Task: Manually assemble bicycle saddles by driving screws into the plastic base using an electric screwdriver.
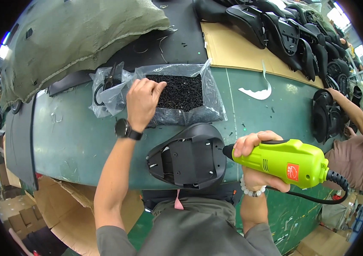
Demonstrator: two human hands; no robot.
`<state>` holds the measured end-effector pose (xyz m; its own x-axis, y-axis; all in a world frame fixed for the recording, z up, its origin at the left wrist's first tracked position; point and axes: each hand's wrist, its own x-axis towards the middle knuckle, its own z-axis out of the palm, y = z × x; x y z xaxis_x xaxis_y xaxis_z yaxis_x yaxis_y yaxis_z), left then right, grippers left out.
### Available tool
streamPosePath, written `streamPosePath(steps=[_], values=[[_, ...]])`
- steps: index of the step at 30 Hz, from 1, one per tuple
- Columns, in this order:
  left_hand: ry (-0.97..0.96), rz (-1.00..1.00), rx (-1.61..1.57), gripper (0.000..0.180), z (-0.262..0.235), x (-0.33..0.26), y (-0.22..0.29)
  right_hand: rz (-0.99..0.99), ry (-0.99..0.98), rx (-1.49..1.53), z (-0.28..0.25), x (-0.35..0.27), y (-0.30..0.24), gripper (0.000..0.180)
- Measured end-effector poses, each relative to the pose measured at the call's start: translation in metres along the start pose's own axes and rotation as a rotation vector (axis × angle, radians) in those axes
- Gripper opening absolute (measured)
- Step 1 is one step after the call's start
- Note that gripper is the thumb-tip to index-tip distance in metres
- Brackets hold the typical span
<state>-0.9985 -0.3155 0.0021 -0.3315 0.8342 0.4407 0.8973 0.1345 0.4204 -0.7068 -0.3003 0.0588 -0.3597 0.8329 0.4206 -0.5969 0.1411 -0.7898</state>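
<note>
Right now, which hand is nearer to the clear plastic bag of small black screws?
Left. The left hand reaches into the clear plastic bag of small black screws, fingertips at its contents. The right hand is well below it, gripping the lime-green electric screwdriver.

Glossy plastic drill (288,162) – matt blk plastic seat base (190,155), clear crinkly bag (207,91).
</note>
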Motion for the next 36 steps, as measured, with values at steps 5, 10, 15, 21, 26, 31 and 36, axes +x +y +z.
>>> streamPosePath(steps=[5,10,15,21,26,31,36], values=[[0.086,0.353,-0.294,0.01,-0.024,-0.036,0.077,0.035,0.012,0.038,-0.007,0.002,0.011,0.117],[-0.303,0.453,-0.261,0.017,-0.012,-0.078,0.115,0.048,0.032,0.028,0.001,0.007,0.017,0.117],[-0.355,0.397,-0.307,0.017,-0.006,-0.084,0.113,0.122,0.052,-0.081,-0.003,0.005,0.017,0.118],[-0.367,0.378,-0.297,0.017,-0.002,-0.086,0.113,0.259,0.079,-0.196,0.002,0.003,0.016,0.116],[-0.365,0.368,-0.26,0.018,0.001,-0.09,0.115,0.183,-0.139,-0.538,-0.008,0.002,0.018,0.07],[-0.354,0.35,-0.253,0.016,-0.001,-0.087,0.119,0.236,0.139,-0.06,0.009,-0.009,0.008,0.129],[-0.368,0.573,-0.101,0.014,-0.009,-0.081,0.125,0.093,0.003,-0.063,0.011,-0.007,-0.01,0.116]])
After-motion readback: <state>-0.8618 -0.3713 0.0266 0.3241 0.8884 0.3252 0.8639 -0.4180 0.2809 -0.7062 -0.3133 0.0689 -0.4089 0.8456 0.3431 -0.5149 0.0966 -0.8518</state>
